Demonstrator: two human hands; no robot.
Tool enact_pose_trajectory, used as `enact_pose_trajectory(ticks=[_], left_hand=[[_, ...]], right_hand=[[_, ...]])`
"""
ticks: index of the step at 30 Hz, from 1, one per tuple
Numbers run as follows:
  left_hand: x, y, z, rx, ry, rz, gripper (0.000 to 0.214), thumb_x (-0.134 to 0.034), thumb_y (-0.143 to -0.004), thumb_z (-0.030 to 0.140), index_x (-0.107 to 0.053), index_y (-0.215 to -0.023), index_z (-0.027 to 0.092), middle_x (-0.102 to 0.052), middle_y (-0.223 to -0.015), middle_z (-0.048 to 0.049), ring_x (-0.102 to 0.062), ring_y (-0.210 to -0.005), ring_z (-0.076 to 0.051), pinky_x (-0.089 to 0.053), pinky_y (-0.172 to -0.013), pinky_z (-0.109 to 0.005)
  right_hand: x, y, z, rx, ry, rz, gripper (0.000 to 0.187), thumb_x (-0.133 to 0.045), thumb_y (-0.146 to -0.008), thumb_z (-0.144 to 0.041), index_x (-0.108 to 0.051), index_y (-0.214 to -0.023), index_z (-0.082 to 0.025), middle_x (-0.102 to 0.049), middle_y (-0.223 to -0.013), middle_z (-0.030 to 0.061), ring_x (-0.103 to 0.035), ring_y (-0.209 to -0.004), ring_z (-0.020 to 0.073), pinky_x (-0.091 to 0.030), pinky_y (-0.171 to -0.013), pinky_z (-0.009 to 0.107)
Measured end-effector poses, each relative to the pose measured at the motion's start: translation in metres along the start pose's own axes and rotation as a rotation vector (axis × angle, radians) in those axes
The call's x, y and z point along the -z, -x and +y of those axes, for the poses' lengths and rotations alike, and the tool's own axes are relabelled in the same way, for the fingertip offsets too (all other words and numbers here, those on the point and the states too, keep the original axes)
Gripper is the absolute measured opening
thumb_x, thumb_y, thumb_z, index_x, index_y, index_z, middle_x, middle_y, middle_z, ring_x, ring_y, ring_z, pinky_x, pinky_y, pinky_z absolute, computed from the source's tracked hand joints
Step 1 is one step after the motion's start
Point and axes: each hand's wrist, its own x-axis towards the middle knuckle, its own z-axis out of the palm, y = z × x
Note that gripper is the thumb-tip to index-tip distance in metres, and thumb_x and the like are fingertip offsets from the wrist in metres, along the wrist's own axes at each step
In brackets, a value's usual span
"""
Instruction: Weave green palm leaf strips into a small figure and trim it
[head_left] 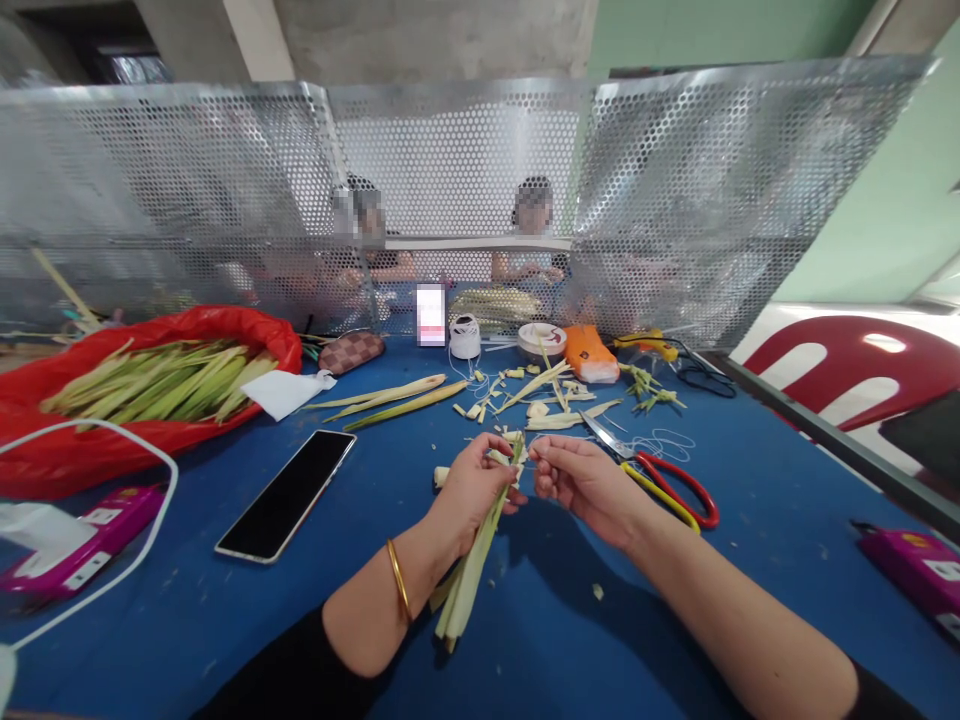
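My left hand (472, 490), a gold bangle on its wrist, is closed around a bundle of pale green leaf strips (471, 575) that hangs down toward me over the blue table (570, 620). My right hand (577, 478) pinches at the top end of the bundle, fingers pressed together, apparently on a thin white thread. Red-and-yellow-handled scissors (660, 482) lie just right of my right hand. Cut leaf scraps (547, 400) lie scattered beyond my hands.
A red bag of green leaves (150, 385) sits at the left, a black phone (289, 495) near it, a thread spool (465, 337) and orange pouch (591, 352) farther back. Magenta boxes (90, 535) lie at both edges. Two people sit behind a perforated metal screen (465, 170).
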Motion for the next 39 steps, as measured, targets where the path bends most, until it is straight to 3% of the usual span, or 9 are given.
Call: enact_pose_trajectory(ticks=[5,11,16,18,21,23,28,33,39], left_hand=[[0.000,0.000,-0.003,0.029,-0.148,-0.004,0.021,-0.059,-0.072,0.012,-0.065,-0.091,0.016,-0.063,-0.064,-0.0004,-0.063,-0.053,-0.013,-0.046,-0.047,-0.020],[0.000,0.009,-0.009,0.028,-0.193,-0.100,0.016,-0.071,-0.068,0.029,-0.068,-0.070,0.014,-0.064,-0.060,-0.0010,-0.059,-0.053,-0.012,-0.045,-0.052,-0.022],[0.011,0.021,-0.018,-0.010,-0.342,0.013,0.012,-0.063,-0.073,0.026,-0.064,-0.067,0.016,-0.059,-0.054,0.0027,-0.054,-0.048,-0.012,-0.038,-0.045,-0.020],[0.017,0.024,-0.023,-0.049,-0.388,0.027,0.009,-0.062,-0.073,0.025,-0.064,-0.068,0.017,-0.059,-0.054,0.0029,-0.055,-0.049,-0.012,-0.040,-0.048,-0.021],[0.025,0.025,-0.030,-0.139,-0.504,-0.003,0.011,-0.059,-0.075,0.025,-0.067,-0.073,0.018,-0.064,-0.060,0.0017,-0.059,-0.053,-0.013,-0.043,-0.055,-0.023],[0.028,0.025,-0.032,-0.196,-0.595,-0.028,0.013,-0.058,-0.077,0.026,-0.069,-0.075,0.019,-0.066,-0.064,0.0008,-0.060,-0.057,-0.015,-0.044,-0.059,-0.025],[0.028,0.023,-0.027,-0.312,-0.712,0.076,0.012,-0.062,-0.075,0.026,-0.072,-0.076,0.020,-0.071,-0.081,-0.0033,-0.062,-0.078,-0.019,-0.043,-0.071,-0.028],[0.027,0.022,-0.025,-0.343,-0.744,0.170,0.011,-0.064,-0.074,0.025,-0.073,-0.075,0.020,-0.069,-0.082,-0.0031,-0.061,-0.078,-0.018,-0.042,-0.069,-0.027],[0.027,0.021,-0.029,-0.325,-0.819,0.104,0.014,-0.061,-0.073,0.019,-0.074,-0.076,0.022,-0.072,-0.078,-0.0001,-0.063,-0.076,-0.017,-0.042,-0.069,-0.027]], right_hand=[[0.004,-0.001,0.002,-0.034,0.048,-0.037,0.025,-0.082,-0.065,-0.032,-0.066,-0.072,-0.014,-0.058,-0.056,-0.0033,-0.052,-0.049,0.0058,-0.046,-0.053,0.019],[0.001,0.004,0.000,-0.048,0.220,-0.064,0.028,-0.077,-0.067,-0.038,-0.063,-0.069,-0.015,-0.057,-0.058,-0.0032,-0.052,-0.049,0.0068,-0.045,-0.054,0.022],[-0.001,0.009,0.003,0.142,0.748,-0.062,0.010,-0.064,-0.076,-0.025,-0.058,-0.082,-0.020,-0.055,-0.057,-0.0061,-0.055,-0.051,0.0114,-0.043,-0.053,0.024],[-0.001,0.013,0.005,0.176,1.038,-0.110,0.014,-0.059,-0.076,-0.017,-0.059,-0.089,-0.021,-0.055,-0.057,-0.0060,-0.056,-0.053,0.0133,-0.039,-0.052,0.024],[-0.003,0.017,0.008,0.232,1.414,-0.198,0.013,-0.059,-0.073,-0.010,-0.064,-0.078,-0.021,-0.061,-0.063,-0.0016,-0.058,-0.062,0.0157,-0.035,-0.055,0.025],[-0.005,0.018,0.011,0.284,1.543,-0.235,0.015,-0.059,-0.072,-0.007,-0.066,-0.069,-0.020,-0.065,-0.069,0.0013,-0.059,-0.068,0.0168,-0.034,-0.058,0.025],[-0.007,0.015,0.017,0.327,1.641,-0.221,0.019,-0.055,-0.076,-0.007,-0.067,-0.069,-0.019,-0.065,-0.073,0.0033,-0.057,-0.069,0.0164,-0.034,-0.060,0.025],[-0.008,0.013,0.021,0.314,1.702,-0.158,0.014,-0.054,-0.079,-0.012,-0.065,-0.071,-0.018,-0.064,-0.075,0.0041,-0.057,-0.072,0.0169,-0.031,-0.061,0.025],[-0.011,0.015,0.019,0.254,1.694,-0.201,0.013,-0.057,-0.083,-0.022,-0.064,-0.073,-0.018,-0.064,-0.079,0.0040,-0.057,-0.074,0.0158,-0.030,-0.060,0.024]])
